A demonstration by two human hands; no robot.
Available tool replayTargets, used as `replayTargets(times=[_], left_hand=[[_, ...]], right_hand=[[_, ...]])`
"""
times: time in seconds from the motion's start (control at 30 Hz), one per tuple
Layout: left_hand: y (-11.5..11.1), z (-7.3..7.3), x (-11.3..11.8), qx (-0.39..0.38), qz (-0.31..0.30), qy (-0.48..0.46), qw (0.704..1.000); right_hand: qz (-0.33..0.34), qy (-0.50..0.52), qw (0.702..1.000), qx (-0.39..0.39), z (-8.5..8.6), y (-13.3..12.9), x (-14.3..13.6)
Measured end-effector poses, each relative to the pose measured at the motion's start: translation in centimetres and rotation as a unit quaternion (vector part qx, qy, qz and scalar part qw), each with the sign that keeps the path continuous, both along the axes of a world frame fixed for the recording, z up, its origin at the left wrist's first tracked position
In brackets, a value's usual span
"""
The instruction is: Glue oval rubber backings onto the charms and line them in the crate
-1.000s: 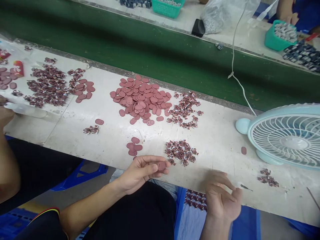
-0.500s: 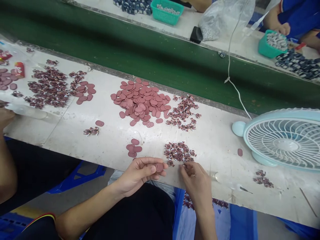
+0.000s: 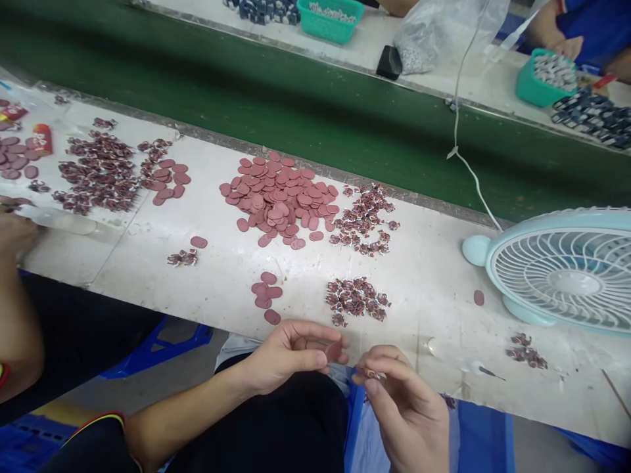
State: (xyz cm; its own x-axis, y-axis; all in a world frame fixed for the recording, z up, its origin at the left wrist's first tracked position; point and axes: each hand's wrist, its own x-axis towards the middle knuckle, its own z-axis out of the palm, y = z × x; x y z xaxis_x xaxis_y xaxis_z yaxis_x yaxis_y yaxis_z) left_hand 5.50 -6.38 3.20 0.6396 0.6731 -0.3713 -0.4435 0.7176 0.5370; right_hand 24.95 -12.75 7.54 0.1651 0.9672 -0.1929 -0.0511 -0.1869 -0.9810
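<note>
Pinching a reddish-brown oval disc [image 3: 334, 351] with my left hand [image 3: 294, 355]; gripping a tiny figurine [image 3: 373, 374] in my right hand [image 3: 411, 401]; I've both near the table [image 3: 221, 282] edge; a slack pinch could drop either.

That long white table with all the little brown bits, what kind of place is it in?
Probably a factory or workshop: there's a big pile of reddish ovals, clusters of small brown pieces, and another person's hand by a green basket of grey parts.
</note>
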Motion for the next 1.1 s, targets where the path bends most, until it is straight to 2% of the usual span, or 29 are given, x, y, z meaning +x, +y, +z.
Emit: replayTargets(times=[0.13, 0.43, 0.6, 0.8, 1.1], left_hand=[[-0.1, 0.2, 0.2, 0.015, 0.001, -0.007, 1.000], [0.0, 0.4, 0.4, -0.002, 0.002, -0.011, 1.000], [0.0, 0.3, 0.9, -0.014, 0.041, 0.011, 0.999], [-0.5, 0.2, 1.3, 0.001, 0.059, 0.076, 0.995], [-1.0, 0.4, 1.5, 0.004, 0.074, 0.067, 0.995]], right_hand=[[0.008, -0.026, 0.999, -0.027, 0.7, 1.2, -1.6], [-0.008, -0.070, 0.995, -0.071, 1.2, 1.5, -2.2], [-0.001, -0.061, 0.995, -0.082, 1.0, 1.6, -1.9], [0.048, -0.050, 0.992, -0.105, 0.6, 1.6, -0.8], [0.045, -0.040, 0.994, -0.092, 0.5, 1.5, -0.8]])
